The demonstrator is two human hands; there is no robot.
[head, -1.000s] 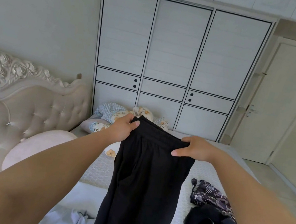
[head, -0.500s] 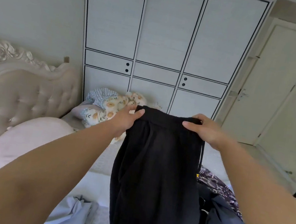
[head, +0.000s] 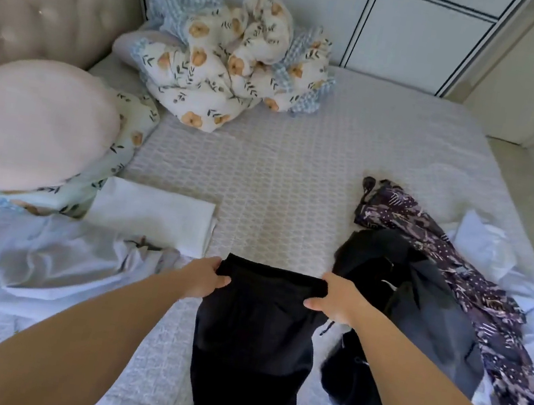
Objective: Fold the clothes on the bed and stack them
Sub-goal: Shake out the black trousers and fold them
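Black trousers [head: 254, 346] held up by the waistband over the near middle of the bed [head: 295, 186]. Left hand [head: 204, 278] pinching left waistband corner, grip closed on cloth; right hand [head: 336, 297] pinching right corner likewise. Legs hanging toward the near edge. Folded white garment [head: 153, 213] flat on bed, left of hands. Dark clothes heap [head: 415, 314] just right of trousers, patterned purple garment [head: 475, 285] draped beside it. Floral bedding [head: 231, 58] bundled at far side.

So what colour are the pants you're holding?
Plain black pants, seen best in the head view.
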